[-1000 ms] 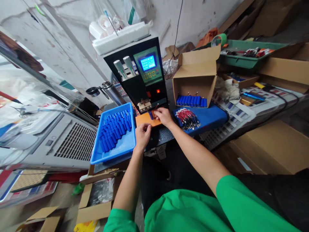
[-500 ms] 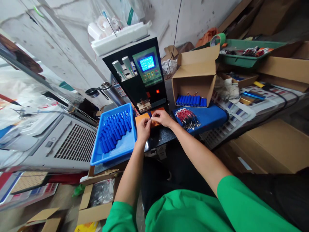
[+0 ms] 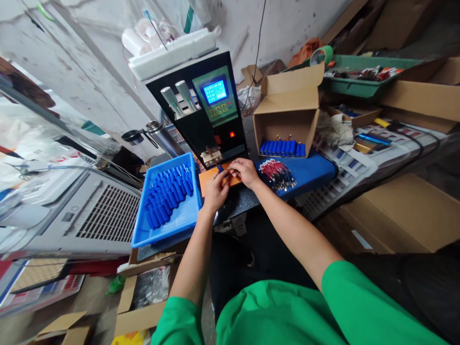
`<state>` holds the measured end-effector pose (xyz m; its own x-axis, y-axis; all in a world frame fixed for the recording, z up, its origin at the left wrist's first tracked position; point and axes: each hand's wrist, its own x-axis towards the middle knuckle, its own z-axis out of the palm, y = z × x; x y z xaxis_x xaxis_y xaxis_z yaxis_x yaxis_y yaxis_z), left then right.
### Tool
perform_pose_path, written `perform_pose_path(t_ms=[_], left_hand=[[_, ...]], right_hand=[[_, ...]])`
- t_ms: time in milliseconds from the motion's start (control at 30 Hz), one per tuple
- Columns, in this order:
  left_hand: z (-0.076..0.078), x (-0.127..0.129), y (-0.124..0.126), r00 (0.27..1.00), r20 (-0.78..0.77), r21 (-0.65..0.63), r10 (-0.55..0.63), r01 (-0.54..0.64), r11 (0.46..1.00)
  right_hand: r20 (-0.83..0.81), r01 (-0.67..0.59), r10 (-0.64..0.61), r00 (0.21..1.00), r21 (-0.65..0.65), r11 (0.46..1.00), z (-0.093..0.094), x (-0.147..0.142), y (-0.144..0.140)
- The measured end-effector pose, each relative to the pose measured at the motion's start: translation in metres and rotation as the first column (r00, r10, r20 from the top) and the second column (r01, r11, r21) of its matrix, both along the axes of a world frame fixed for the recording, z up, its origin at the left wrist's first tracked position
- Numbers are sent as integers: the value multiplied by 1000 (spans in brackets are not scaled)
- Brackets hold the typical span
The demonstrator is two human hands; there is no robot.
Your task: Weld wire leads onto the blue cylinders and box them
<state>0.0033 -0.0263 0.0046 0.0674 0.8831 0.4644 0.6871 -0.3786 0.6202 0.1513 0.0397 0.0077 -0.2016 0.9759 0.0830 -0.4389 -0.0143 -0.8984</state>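
Observation:
My left hand [image 3: 215, 191] is closed around a small blue battery cell [image 3: 220, 168] at the front of a black spot welder [image 3: 187, 134]. The cell's end is just below the welder's electrodes [image 3: 212, 156]; whether they touch I cannot tell. My right hand [image 3: 244, 172] is beside it with thumb and fingers pinched together, and what they hold is too small to make out. Both hands are over an orange block [image 3: 206, 180]. Right of them, a bundle of red and black wire leads [image 3: 276, 173] lies on a blue surface [image 3: 312, 167].
At left stands a blue tray [image 3: 172, 232] with many upright blue cells [image 3: 167, 196]. An open cardboard box [image 3: 287, 120] at right holds a row of blue cells with leads [image 3: 282, 148]. A steel flask [image 3: 165, 139] stands behind the tray. Farther right is a green tray [image 3: 373, 88].
My hands were together at the cell; now the fingertips are slightly apart, with the left hand turned more over the cell. The whole view has shifted a little.

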Motion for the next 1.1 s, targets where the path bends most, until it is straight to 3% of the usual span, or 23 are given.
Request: perform_pose_path(t_ms=[200,300,533,867,1100], left_hand=[[-9,2,5,977,211,-61,6,7,998],[-6,5,5,960,271,-54,72,-59,997],[7,3,23,963,231,-13,140,-141,990],[-3,8,24,956,238,-59,174,-165,985],[-3,11,20,949,222,-50,224,-218,975]], right_hand=[[-55,26,-29,998,-63,998,-2,-3,5],[-43,31,-34,999,-65,997,-3,-4,6],[23,30,-29,999,-43,999,1,-4,4],[40,67,-65,997,-75,995,10,-12,4],[127,141,-140,982,-1,990,9,-26,5]])
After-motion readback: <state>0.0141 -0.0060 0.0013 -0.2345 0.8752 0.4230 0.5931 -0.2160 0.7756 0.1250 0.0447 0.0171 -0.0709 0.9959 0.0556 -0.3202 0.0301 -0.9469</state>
